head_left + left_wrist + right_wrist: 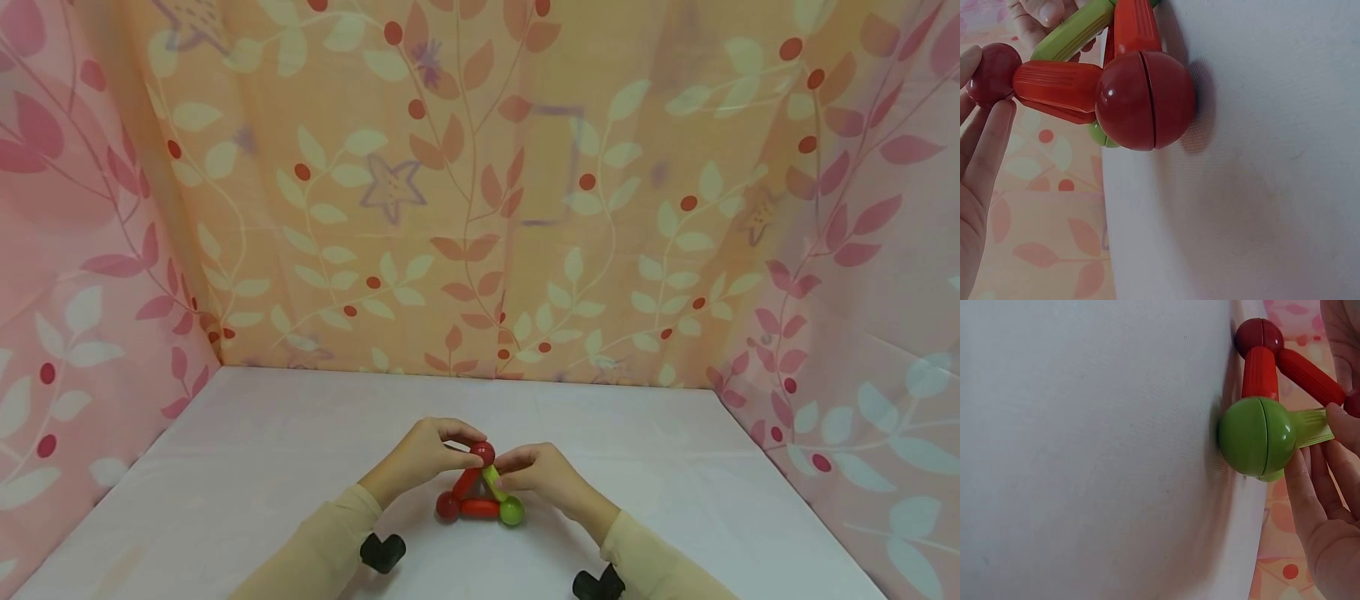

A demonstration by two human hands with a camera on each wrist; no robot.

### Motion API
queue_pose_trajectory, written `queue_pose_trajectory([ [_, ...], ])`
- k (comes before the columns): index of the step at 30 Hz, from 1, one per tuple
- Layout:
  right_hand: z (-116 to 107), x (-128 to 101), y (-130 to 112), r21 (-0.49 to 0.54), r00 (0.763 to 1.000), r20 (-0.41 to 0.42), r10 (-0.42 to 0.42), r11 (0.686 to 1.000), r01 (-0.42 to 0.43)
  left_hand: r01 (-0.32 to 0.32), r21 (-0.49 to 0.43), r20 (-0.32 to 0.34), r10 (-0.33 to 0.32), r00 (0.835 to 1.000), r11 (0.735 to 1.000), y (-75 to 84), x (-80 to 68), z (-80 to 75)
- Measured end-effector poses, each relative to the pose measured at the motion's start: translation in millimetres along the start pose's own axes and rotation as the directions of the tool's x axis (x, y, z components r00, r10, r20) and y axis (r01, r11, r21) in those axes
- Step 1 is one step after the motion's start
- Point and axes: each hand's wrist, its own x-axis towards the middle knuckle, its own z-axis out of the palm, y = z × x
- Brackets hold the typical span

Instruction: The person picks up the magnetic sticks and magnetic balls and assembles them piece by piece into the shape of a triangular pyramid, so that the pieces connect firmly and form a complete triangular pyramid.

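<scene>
A ball-and-rod toy frame stands on the table, joined into a triangle. My left hand (423, 457) pinches the dark red ball (996, 75) at its top. The right hand (553, 477) holds the green rod (1313, 427) that slopes down from this ball, thumb on one side and fingers on the other. Nearest the left wrist camera is another dark red ball (1146, 101), with a red rod (1060, 84) rising to the held one. A green ball (1257, 435) forms the right corner, linked by a red rod (480, 508) along the bottom. Another green piece (1102, 134) is partly hidden behind.
The white-covered table (300, 417) carries the frame near its front. Patterned cloth walls (480, 208) enclose it at the back and both sides. Black wrist mounts (382, 553) hang below the sleeves.
</scene>
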Motion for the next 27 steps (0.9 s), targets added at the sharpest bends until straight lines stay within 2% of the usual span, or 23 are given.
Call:
queue_pose_trajectory([
  [27,2.2,1.9,7.1,0.016,1.0,-0.012,-0.008,1.0,0.008,0.002,0.007,-0.005,-0.002,1.0,1.0,6.9,-3.9,2.1],
])
